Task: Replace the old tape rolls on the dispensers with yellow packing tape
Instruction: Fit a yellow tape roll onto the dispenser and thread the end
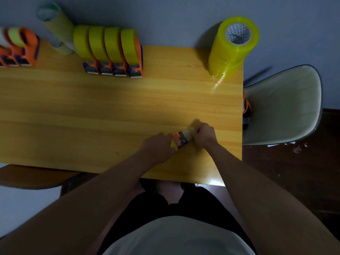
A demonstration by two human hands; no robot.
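Observation:
An orange tape dispenser lies on the wooden table near its front right. My left hand grips its rear end, where a bit of yellow tape shows. My right hand pinches the pale strip of tape at its front end. A tall stack of yellow packing tape rolls stands at the back right corner. A row of several orange dispensers loaded with yellow rolls stands at the back middle.
More orange dispensers stand at the back left, with pale green tape tubes lying beside them. A grey chair stands right of the table, with another orange dispenser on its seat edge. A brown seat sits front left.

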